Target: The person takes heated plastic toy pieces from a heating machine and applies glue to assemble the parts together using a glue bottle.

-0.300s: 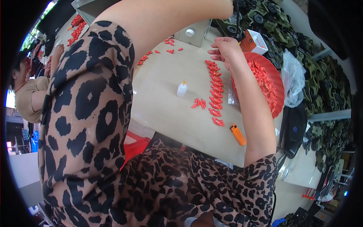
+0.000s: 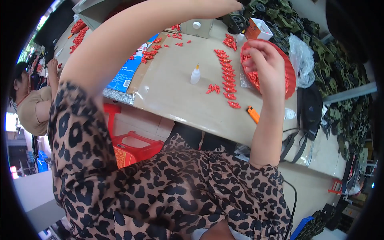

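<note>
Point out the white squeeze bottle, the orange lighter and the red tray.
White squeeze bottle (image 2: 195, 76): head view, middle of its body.
Orange lighter (image 2: 253, 115): head view, its orange body.
Red tray (image 2: 291, 78): head view, its right-hand rim.

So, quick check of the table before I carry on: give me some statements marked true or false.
1. The right hand overlaps the red bowl in this view. True.
2. The white bottle lies on its side. False: it stands upright.
3. The orange lighter is left of the row of red pieces. False: it is to the right.
4. A clear plastic bag is right of the bowl. True.
</note>
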`<state>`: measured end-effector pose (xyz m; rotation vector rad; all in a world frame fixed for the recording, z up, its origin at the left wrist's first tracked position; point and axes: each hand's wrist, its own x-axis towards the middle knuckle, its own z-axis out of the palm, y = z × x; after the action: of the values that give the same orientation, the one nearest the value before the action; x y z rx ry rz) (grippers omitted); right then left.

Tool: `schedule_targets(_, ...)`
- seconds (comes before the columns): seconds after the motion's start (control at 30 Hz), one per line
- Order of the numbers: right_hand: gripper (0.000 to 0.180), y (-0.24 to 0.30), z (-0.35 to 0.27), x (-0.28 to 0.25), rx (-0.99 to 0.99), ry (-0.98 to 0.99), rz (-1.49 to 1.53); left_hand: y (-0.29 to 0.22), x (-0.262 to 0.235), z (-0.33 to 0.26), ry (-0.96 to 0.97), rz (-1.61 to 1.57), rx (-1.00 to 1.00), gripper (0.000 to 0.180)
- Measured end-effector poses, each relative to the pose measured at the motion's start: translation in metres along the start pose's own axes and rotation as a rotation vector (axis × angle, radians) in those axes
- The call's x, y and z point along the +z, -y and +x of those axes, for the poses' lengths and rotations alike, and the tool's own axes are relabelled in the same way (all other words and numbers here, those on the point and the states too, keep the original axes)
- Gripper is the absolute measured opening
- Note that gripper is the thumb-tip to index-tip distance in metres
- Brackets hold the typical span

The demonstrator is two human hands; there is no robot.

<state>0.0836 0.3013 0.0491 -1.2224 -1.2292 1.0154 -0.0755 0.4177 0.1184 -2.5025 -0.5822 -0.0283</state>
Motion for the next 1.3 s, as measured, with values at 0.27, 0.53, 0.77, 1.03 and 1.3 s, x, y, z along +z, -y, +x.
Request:
schedule_targets(0.27, 0.016, -0.071, -0.175, -0.045, 0.079, -0.445, -0.098, -0.135, 0.032, -0.185, -0.152, -1.226, -0.911, 0.018)
schedule_targets(0.53, 0.017, -0.086, -0.183, 0.000, 0.084, -0.271, -0.164, -0.239, 0.063, -0.195, -0.444, -1.423, -1.030, 0.014)
schedule_targets(0.77, 0.011, -0.021, -0.137, 0.050, -0.142, -0.103, -0.373, -0.133, 0.068, -0.269, -0.596, -1.311, -1.240, 0.012)
schedule_targets(1.03, 0.026, -0.017, 0.096, 0.180, -0.315, 0.499, -0.696, 0.064, 0.136, -0.287, -0.519, -0.788, -1.425, 0.022)
schedule_targets(1.3, 0.042, -0.053, 0.184, 0.293, -0.278, 0.651, -1.094, 0.195, 0.195, -0.284, -0.647, -1.331, -1.696, 0.051)
